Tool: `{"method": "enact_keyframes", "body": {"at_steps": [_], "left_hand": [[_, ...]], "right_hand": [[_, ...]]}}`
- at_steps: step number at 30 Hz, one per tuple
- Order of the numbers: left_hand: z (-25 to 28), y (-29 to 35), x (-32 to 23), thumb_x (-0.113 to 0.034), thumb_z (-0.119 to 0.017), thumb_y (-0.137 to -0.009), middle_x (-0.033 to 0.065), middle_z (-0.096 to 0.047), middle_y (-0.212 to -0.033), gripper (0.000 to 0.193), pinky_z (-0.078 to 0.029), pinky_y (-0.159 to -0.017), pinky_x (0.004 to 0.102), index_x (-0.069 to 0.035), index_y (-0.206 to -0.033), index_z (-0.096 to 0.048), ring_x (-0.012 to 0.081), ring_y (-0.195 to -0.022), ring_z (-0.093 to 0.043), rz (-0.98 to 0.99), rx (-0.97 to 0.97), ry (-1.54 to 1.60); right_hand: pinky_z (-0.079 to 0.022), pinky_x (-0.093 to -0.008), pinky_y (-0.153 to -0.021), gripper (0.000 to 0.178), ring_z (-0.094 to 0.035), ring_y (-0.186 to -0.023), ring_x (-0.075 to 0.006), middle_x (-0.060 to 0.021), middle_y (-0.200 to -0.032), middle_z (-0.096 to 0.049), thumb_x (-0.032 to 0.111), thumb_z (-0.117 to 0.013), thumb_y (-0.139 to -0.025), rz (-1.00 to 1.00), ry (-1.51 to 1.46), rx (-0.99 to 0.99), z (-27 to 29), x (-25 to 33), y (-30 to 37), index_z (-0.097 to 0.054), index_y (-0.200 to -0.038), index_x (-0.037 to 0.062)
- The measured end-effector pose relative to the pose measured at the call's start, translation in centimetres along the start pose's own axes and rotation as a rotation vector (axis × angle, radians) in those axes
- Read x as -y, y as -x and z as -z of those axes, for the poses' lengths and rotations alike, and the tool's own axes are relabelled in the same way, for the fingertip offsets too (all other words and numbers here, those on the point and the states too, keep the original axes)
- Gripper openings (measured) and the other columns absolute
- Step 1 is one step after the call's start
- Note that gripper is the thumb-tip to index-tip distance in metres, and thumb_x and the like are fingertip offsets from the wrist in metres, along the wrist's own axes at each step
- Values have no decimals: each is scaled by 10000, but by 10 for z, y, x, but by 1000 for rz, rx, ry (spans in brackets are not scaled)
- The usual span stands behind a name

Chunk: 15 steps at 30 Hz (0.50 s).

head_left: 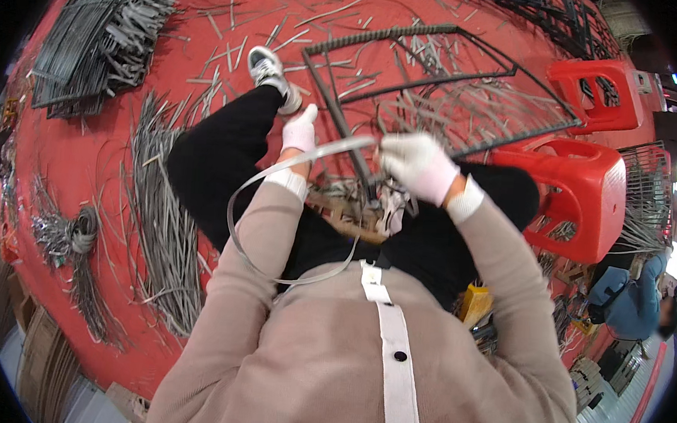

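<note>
My right hand (420, 167), in a white glove, pinches the end of a long pale grey flat strip (328, 150) near the corner of a dark metal frame. From there the strip runs left across my left wrist and loops down over my lap. My left hand (300, 129), also gloved, is beside the frame's near-left bar with its thumb pointing away from me; its other fingers are mostly hidden. The dark metal frame (432, 81) leans in front of me, its far bar wrapped in grey strip and loose strips hanging across its inside.
Red plastic stools (610, 199) stand at right. A bundle of grey strips (161, 224) lies left of my leg, with a coiled bundle (83, 231) beyond. Stacked dark frames (93, 45) are far left. Strip scraps litter the red floor (202, 29). Another person (634, 301) is at far right.
</note>
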<state>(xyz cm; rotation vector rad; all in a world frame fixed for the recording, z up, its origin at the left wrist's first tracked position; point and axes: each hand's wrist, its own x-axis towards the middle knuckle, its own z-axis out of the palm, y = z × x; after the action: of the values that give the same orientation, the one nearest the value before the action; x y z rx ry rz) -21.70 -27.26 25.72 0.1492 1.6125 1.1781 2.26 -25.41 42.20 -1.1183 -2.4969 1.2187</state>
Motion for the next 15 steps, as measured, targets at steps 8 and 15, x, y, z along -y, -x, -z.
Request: {"method": "enact_keyframes", "body": {"at_steps": [8, 15], "left_hand": [[-80, -174, 61, -499, -819, -842, 97, -617, -847, 568, -521, -613, 394, -73, -1133, -582, 272, -658, -582, 466, 2, 227], [-143, -204, -83, -119, -739, -678, 71, -512, -744, 258, -394, -529, 403, -52, -861, -569, 223, -611, -477, -25, 62, -5]], "right_hand": [[-529, -501, -723, 123, -672, -766, -381, -122, -803, -667, 223, -667, -906, -88, 140, 55, -24, -39, 80, -675, -850, 114], [-466, -519, -625, 206, -623, -727, -433, -190, -808, -635, 177, -659, -941, -103, -7, -241, -34, -97, 47, -611, -818, 19]]}}
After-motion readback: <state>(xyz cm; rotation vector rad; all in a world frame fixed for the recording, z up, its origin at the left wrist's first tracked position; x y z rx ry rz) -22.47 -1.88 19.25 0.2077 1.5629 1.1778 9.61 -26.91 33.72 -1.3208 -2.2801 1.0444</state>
